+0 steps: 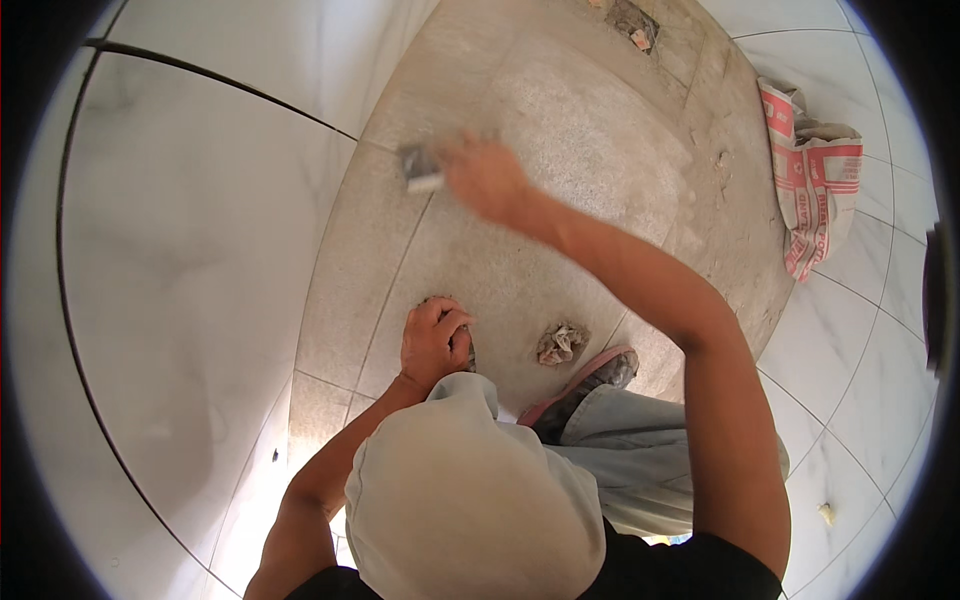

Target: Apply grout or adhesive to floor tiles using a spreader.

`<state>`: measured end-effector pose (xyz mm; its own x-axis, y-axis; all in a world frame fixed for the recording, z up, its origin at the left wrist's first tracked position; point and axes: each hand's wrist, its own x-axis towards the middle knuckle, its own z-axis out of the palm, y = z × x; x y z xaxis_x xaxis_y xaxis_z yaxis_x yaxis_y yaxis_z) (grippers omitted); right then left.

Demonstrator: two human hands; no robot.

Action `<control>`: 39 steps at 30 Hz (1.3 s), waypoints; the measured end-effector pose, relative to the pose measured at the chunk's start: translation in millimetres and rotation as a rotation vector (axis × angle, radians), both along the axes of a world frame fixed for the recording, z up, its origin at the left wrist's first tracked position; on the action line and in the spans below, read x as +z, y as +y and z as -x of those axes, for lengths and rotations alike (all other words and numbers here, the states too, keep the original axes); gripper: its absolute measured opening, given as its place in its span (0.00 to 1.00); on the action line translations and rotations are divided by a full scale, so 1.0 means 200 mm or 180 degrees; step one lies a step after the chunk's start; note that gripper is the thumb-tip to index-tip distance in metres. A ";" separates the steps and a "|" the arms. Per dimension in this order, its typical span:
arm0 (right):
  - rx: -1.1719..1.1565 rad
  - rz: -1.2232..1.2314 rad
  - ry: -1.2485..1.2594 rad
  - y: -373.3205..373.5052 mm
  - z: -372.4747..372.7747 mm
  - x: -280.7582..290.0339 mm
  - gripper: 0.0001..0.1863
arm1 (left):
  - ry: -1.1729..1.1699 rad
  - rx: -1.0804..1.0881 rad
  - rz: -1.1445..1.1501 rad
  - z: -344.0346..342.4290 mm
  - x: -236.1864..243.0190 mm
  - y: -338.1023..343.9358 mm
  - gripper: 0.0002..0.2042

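Gripping a small dark, block-like tool [421, 167] with a pale lower edge, the right hand [487, 178] reaches across the tiled floor [520, 235] toward its left edge, up beyond the middle of its length. Its fingers are closed round the tool's right end; motion blur hides their exact hold, and whether the tool touches the floor cannot be told. The left hand [435, 338] is lower down, between the floor's left edge and its middle, fingers bent and knuckles up. Something dark shows just beside its fingertips, but I cannot tell whether they grip it or only rest there.

Right of the left hand, a rough hole in the floor holds crumpled, pale material [562, 344]. Just beside it is a dark shoe [590, 392] with a pinkish rim, below light trousers [635, 455]. Near the floor's far edge is a squarish opening [634, 27] with broken bits inside. A red-and-white sack [815, 185] lies crumpled at the right edge, against white tiles [850, 290]. Large marbled panels [190, 240] border the left edge.
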<state>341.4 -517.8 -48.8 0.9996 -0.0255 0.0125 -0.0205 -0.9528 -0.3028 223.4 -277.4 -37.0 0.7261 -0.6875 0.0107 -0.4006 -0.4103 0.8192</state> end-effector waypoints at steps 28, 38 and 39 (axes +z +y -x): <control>-0.0010 0.0643 0.0019 -0.26 -0.20 0.01 0.11 | 0.0206 -0.0110 -0.0046 -0.02 -0.01 -0.03 0.08; 0.0267 0.1234 0.0376 -0.23 -0.01 0.07 0.22 | 0.0121 -0.0115 -0.0075 -0.05 -0.03 -0.05 0.06; 0.0695 0.1355 0.0502 -0.13 0.08 0.02 0.20 | 0.0163 -0.0085 -0.0065 -0.03 -0.04 -0.04 0.07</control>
<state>326.0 -544.1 -44.3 0.9716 0.1588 -0.1755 0.1788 -0.9783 0.1046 229.5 -284.5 -44.3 0.7067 -0.7064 -0.0403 -0.3694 -0.4170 0.8305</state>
